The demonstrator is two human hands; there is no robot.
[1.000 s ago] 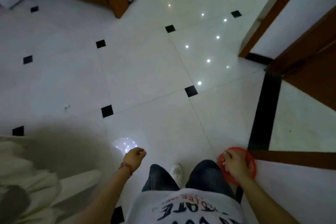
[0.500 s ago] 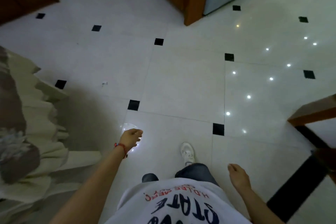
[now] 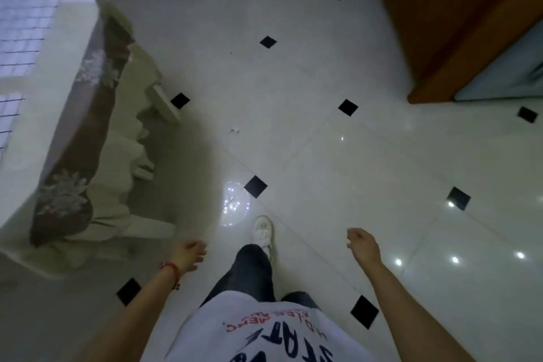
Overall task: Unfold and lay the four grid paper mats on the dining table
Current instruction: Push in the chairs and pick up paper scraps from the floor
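The person in the white printed T-shirt [image 3: 264, 335] and dark trousers is standing on the glossy white tiled floor with small black diamond insets [image 3: 308, 141], one white sneaker [image 3: 263, 233] stepping ahead. Both arms are hanging out in front: the left hand [image 3: 188, 254], a red thread band [image 3: 172, 269] on its wrist, is loosely curled and carrying nothing, and the right hand [image 3: 363, 245] is likewise loosely curled around nothing. Further off to the left, the dining table draped in a pale cloth with a brown floral border [image 3: 73, 114] is showing white grid paper mats [image 3: 23, 29] already lying flat on top. Beyond, on the right, a brown wooden cabinet [image 3: 440, 23] is standing.
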